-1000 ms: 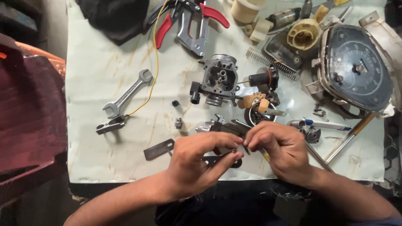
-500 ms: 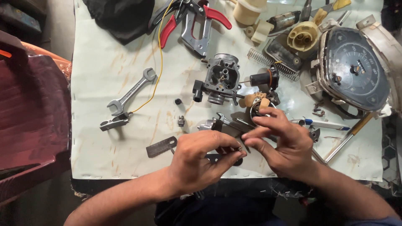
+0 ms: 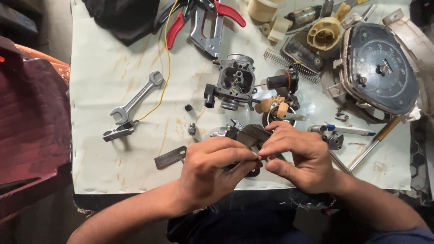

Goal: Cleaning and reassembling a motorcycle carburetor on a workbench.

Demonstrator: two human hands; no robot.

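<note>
My left hand and my right hand meet near the table's front edge, fingertips pinched together on a small dark metal part that the fingers mostly hide. Just beyond the hands lies a grey metal piece. Farther back stands a grey carburetor body with open bores. A tan float and a round metal ring lie right of it.
A pale stained cloth covers the table. On it lie an open-ended spanner, a yellow wire, red-handled pliers, a spring, a round gauge cluster, a screwdriver, a flat metal strip. A maroon seat stands left.
Both hands have closed in on each other and drawn slightly nearer the table's front edge; my right fingers now pinch the small part together with the left. The view shifted slightly.
</note>
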